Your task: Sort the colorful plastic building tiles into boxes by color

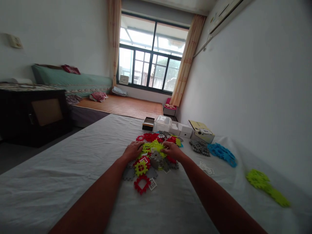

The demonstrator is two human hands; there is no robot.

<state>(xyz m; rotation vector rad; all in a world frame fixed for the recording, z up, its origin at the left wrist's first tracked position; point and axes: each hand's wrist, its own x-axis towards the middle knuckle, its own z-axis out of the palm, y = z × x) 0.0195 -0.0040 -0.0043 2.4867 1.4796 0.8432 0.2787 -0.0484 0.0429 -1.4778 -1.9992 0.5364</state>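
A pile of notched plastic building tiles in red, yellow-green and grey lies on the pale sheet in front of me. My left hand (133,150) is at its left side, fingers curled at the edge of a yellow-green window tile (147,148). From the right, my right hand (172,150) pinches a larger yellow-green tile (157,146). Just below the hands sits a grey block (155,159). Nearer to me are another yellow-green window tile (141,168), a red frame tile (142,184) and a small white window piece (152,184). My fingertips are small and partly hidden.
Stacks of grey tiles (200,148), blue tiles (222,154) and yellow-green tiles (258,179) lie to the right, near white lattice pieces (206,168). Behind the pile stand a black box (148,123), a clear plastic container (163,123), white boxes (185,130) and a yellow box (201,130).
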